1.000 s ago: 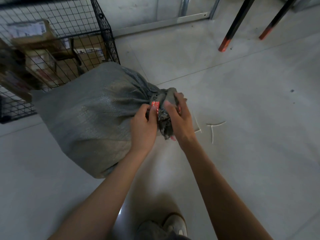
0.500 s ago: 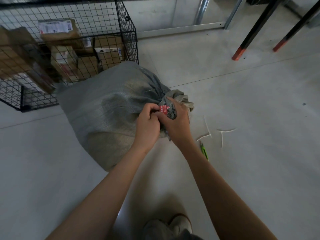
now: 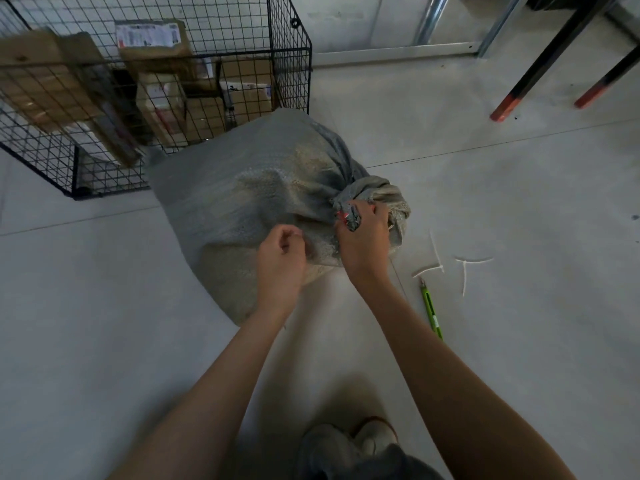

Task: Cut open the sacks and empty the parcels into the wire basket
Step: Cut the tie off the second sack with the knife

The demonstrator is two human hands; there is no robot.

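Right hand [image 3: 363,240] grasps the sack [image 3: 242,202] by its neck; left hand [image 3: 282,252], near it, is curled, seemingly empty. Cut with the knife [image 3: 431,308] just beyond the gripping fingers, blade away.

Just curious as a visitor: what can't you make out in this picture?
Head view:
Sack contents: hidden by its fabric.
Its tie: covered by the right hand gripping the neck.
Left hand: curled fingers hide whether it holds anything.
Parcel labels in wire basket: too small.

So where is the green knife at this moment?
In the head view the knife lies on the floor, just right of the right forearm and below the white ties.
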